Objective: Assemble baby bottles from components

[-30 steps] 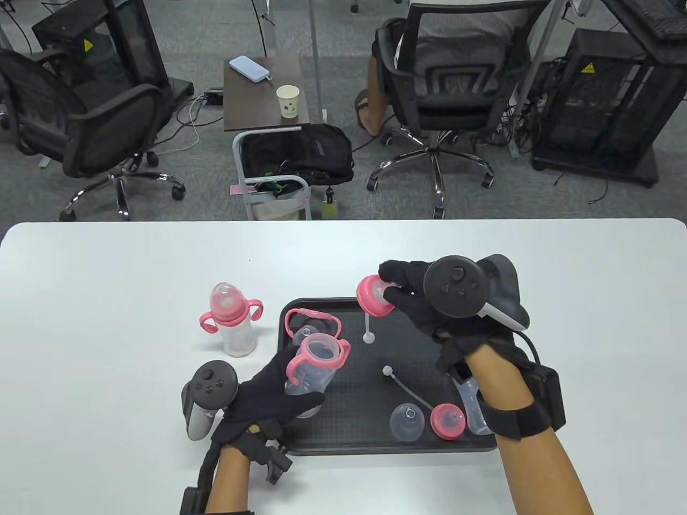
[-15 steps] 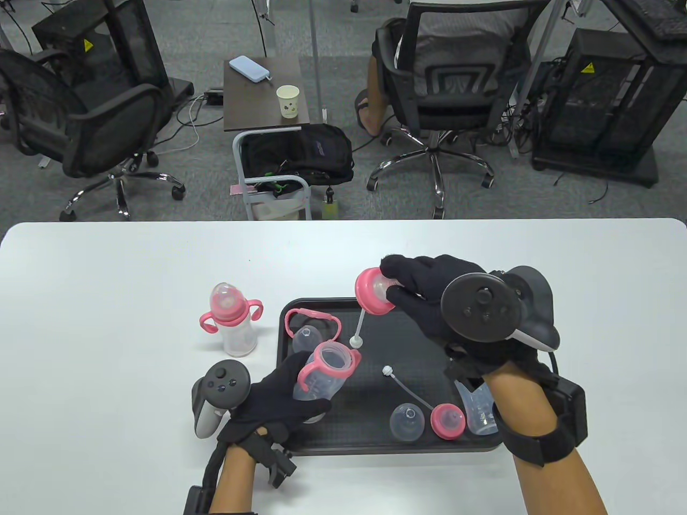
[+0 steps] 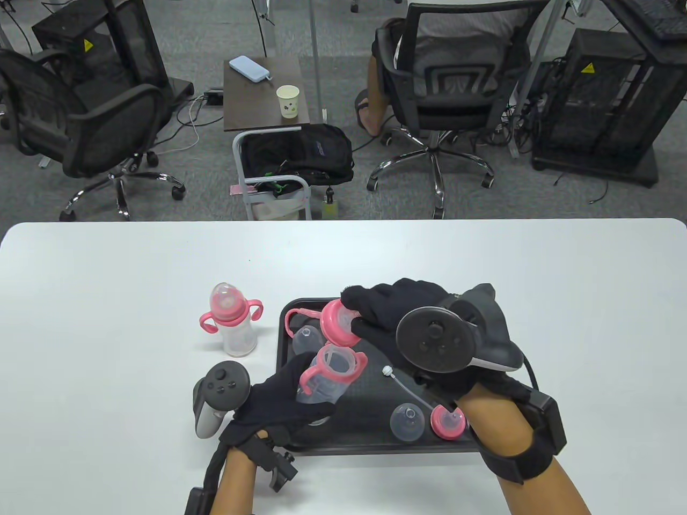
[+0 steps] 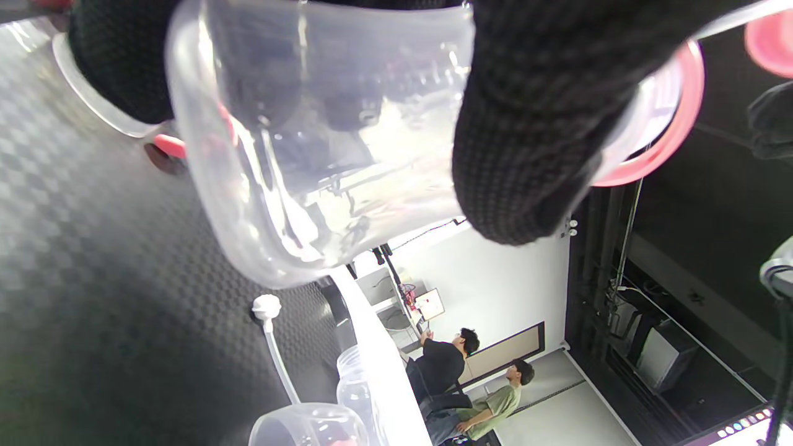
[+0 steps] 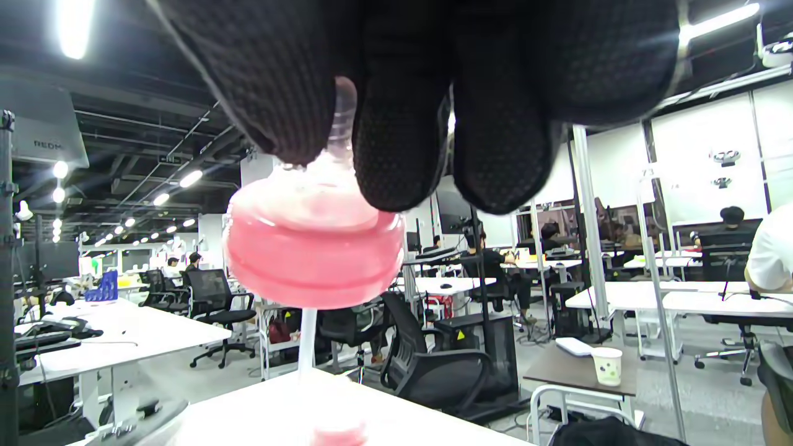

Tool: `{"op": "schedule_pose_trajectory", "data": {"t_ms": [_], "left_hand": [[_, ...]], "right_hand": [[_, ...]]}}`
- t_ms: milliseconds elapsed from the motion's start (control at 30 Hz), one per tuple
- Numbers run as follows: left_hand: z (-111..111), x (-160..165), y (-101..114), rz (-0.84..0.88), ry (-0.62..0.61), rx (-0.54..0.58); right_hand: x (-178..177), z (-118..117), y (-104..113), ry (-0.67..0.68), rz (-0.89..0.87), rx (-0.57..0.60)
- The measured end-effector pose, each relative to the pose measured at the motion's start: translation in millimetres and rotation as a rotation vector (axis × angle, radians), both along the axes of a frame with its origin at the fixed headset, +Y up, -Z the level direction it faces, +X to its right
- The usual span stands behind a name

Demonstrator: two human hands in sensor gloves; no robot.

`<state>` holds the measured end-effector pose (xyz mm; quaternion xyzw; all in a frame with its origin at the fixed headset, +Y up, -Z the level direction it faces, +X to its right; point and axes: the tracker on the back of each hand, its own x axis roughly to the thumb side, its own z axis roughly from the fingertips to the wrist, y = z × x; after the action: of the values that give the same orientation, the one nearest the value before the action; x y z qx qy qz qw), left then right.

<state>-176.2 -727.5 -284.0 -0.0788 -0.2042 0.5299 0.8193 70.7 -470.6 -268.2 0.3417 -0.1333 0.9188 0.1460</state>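
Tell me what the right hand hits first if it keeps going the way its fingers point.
Probably the open mouth of the bottle in the left hand; the right hand holds a pink cap just above it. Depth is uncertain.

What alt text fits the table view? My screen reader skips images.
Over a black tray, the left hand holds a clear bottle with a pink handle ring while the right hand brings a pink nipple cap to its mouth. A finished bottle stands left.
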Motion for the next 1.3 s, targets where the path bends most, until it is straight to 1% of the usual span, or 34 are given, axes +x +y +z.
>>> {"op": "schedule_pose_trajectory", "data": {"t_ms": [333, 433, 767, 1067, 1167, 1300], "left_hand": [[0, 1, 0, 0.016, -0.022, 0.004], [0, 1, 0, 0.016, -0.024, 0.005], [0, 2, 1, 0.001, -0.033, 0.0], [1, 6, 0, -0.037, -0.058, -0.011], [0, 7, -2, -0.017, -0.085, -0.039], [0, 8, -2, -0.02, -0.099, -0.043]], "right_hand": [[-8, -17, -45, 0.01, 0.083, -0.152], [-8, -20, -54, 0.018, 0.1, -0.189], [-3, -26, -71, 0.023, 0.104, -0.29], [-1, -28, -79, 0.032, 0.097, -0.309], [1, -28, -80, 0.035, 0.088, -0.321], [2, -29, -80, 0.049, 0.089, -0.339]]}}
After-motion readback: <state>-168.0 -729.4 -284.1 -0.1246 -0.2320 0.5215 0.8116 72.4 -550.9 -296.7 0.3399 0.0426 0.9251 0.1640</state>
